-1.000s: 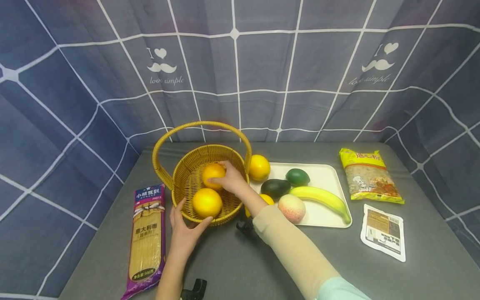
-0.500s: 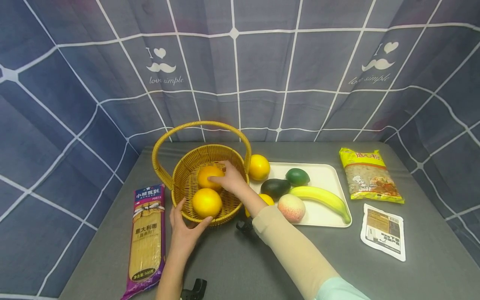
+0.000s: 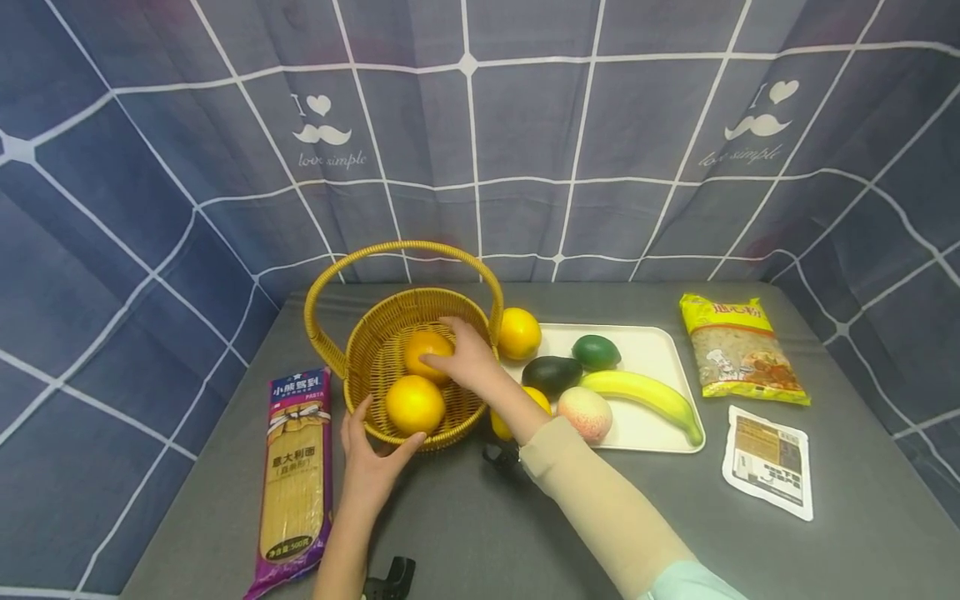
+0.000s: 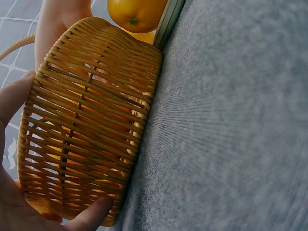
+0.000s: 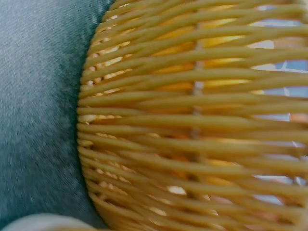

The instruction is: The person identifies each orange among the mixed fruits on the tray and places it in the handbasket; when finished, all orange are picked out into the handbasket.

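A round wicker basket (image 3: 369, 354) with a tall hoop handle holds two oranges. My left hand (image 3: 371, 471) grips its near left side, thumb at the front rim and fingers round the wall. In the left wrist view the fingers lie against the woven wall (image 4: 91, 120). Inside the basket, my right hand (image 3: 471, 360) has its thumb over the rear orange (image 3: 420, 346) and its index finger extended past it; its other fingers are hidden. The front orange (image 3: 415, 404) sits nearer the left thumb. In the right wrist view basket weave (image 5: 192, 101) hides the right hand.
Right of the basket, a white tray (image 3: 652, 346) bears a banana (image 3: 645, 396), a peach (image 3: 585, 414), an avocado (image 3: 551, 377) and a green fruit (image 3: 596, 353). Another orange (image 3: 519, 333) is at its left end. Pasta packs (image 3: 296, 467) (image 3: 742, 350) and a white pouch (image 3: 768, 461) lie around.
The rear orange shifted left, then back right a little. My right hand has drawn slightly right with its fingers a bit looser. The left hand and basket have stayed put.
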### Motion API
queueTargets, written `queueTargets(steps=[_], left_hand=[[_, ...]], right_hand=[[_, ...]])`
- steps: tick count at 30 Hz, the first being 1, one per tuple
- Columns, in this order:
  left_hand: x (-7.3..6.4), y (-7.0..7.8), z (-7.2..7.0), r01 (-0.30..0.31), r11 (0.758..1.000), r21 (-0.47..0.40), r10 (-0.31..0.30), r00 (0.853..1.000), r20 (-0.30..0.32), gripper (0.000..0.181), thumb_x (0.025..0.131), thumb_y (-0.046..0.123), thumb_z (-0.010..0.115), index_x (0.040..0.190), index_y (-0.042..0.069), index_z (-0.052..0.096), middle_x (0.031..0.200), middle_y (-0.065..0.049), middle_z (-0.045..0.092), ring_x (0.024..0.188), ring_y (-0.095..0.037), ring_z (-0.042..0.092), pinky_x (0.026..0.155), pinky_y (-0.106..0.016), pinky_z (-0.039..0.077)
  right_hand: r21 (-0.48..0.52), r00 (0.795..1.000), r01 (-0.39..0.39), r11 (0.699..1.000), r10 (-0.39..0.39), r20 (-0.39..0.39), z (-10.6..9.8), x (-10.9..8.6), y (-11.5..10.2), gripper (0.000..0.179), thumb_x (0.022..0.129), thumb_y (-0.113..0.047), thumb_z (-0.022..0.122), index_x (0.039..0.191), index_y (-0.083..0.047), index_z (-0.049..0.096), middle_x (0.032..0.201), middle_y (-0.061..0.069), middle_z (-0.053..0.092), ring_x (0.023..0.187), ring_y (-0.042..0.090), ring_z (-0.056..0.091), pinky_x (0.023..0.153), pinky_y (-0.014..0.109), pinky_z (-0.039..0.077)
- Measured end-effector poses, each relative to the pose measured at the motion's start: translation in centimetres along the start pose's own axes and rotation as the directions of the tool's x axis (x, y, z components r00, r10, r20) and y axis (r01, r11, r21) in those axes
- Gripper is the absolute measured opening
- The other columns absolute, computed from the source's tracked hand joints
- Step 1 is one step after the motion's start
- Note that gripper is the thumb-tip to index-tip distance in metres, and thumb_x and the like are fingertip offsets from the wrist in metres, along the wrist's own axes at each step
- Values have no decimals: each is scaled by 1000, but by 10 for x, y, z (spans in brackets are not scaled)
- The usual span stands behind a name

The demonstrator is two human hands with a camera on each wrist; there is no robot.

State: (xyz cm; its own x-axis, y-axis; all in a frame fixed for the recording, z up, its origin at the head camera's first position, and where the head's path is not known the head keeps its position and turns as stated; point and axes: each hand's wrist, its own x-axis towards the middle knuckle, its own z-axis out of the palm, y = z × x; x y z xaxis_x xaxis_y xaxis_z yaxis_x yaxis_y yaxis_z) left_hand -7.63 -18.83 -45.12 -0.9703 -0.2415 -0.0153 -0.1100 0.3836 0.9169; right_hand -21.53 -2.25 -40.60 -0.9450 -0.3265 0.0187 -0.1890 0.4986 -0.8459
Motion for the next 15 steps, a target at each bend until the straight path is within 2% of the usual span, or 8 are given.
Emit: queueTargets(steps=[4, 8, 11, 15], left_hand=[[1, -1, 0, -6, 1000, -1, 6, 1000, -2, 94, 81, 31, 78, 152, 15, 19, 157, -19, -7, 140, -47, 11, 99, -56, 39], [1, -2, -1, -11, 1000, -3, 11, 1000, 2, 94, 81, 31, 78, 152, 15, 18, 157, -19, -7, 140, -46, 12, 99, -56, 39], [0, -1, -2, -10, 1000, -2, 10, 1000, 2, 94, 81, 31, 78, 152, 15, 18, 157, -19, -7, 140, -46, 11, 99, -56, 39], [0, -1, -1, -12, 1000, 3, 12, 1000, -3, 94, 81, 31, 78, 152, 14, 19, 156, -20, -7, 140, -47, 10, 100, -58, 37]], right_hand=[[27, 999, 32, 999, -32, -14, -13, -10, -4, 72, 85, -37, 72, 144, -10, 41, 145, 11, 44, 132, 28, 41, 106, 43, 35], [87, 999, 32, 996, -31, -7, -25, -21, -4, 73, 85, -36, 72, 145, -11, 40, 145, 13, 43, 125, 35, 47, 101, 45, 41], [142, 1000, 5, 990, -6, 3, -34, -31, -3, 73, 85, -38, 73, 146, -15, 39, 146, 11, 42, 119, 38, 52, 95, 44, 46], [192, 1000, -28, 981, 28, 2, -46, -47, 1, 74, 84, -39, 74, 146, -18, 39, 144, 7, 45, 118, 36, 54, 90, 44, 49]])
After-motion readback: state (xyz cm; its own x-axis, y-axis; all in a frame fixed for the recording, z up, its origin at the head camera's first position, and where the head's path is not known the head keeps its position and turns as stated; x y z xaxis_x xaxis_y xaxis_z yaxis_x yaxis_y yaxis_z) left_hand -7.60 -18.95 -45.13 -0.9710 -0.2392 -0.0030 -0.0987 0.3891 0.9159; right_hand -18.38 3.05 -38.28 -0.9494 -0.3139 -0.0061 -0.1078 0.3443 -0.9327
